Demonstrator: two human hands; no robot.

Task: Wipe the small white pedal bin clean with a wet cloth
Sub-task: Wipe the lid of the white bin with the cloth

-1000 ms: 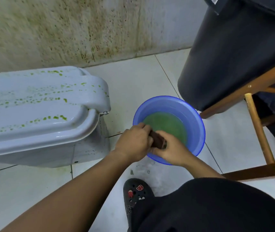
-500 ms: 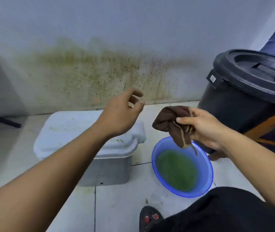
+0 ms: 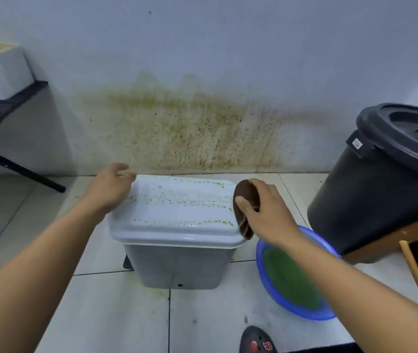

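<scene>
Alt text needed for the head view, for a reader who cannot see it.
A right hand holds a brown cloth at the edge of a white bin lid speckled green, while the left hand rests at its far corner. A blue basin of green water sits beside it.

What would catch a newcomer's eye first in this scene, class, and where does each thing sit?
The white pedal bin stands in the middle of the tiled floor, its lid speckled with green spots, with the left hand at its far left corner. The right hand presses a brown cloth against the lid's right edge. Behind, a wide yellow-green stain spreads over the wall, and a blue basin of green water sits at the right of the bin.
</scene>
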